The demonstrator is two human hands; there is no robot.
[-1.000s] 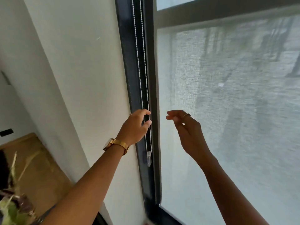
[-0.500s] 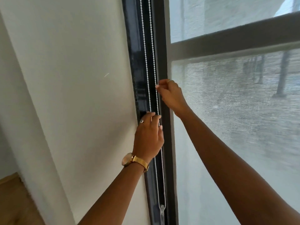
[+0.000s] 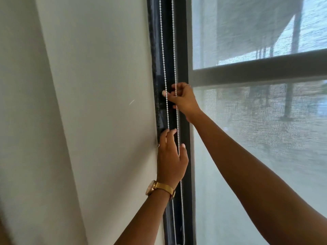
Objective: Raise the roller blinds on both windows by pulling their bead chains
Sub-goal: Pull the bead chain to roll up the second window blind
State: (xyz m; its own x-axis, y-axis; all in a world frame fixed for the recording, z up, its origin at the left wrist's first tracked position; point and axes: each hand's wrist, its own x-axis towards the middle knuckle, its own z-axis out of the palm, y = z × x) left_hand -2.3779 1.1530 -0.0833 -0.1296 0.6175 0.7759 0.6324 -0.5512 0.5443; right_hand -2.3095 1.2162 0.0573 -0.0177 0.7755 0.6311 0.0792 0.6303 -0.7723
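A white bead chain (image 3: 163, 50) hangs in two strands in front of the dark window frame (image 3: 183, 41). My right hand (image 3: 184, 100) reaches across from the right, and its fingertips pinch the left strand while the right strand crosses in front of its fingers. Just below, my left hand (image 3: 170, 160), with a gold watch on the wrist, has its fingers stretched upward. The left strand disappears behind those fingers and the right strand runs between fingers and thumb, so its grip is unclear. The translucent grey roller blind (image 3: 256, 147) covers the right window pane.
A plain white wall surface (image 3: 97, 121) fills the left half of the view, right up to the frame. A horizontal window bar (image 3: 256, 69) shows through the blind fabric. The chain's lower part (image 3: 182, 218) continues down past my left wrist.
The view has tilted upward. My right hand went from free beside the chain to pinching it above my left hand. My left hand's fingers have loosened and straightened.
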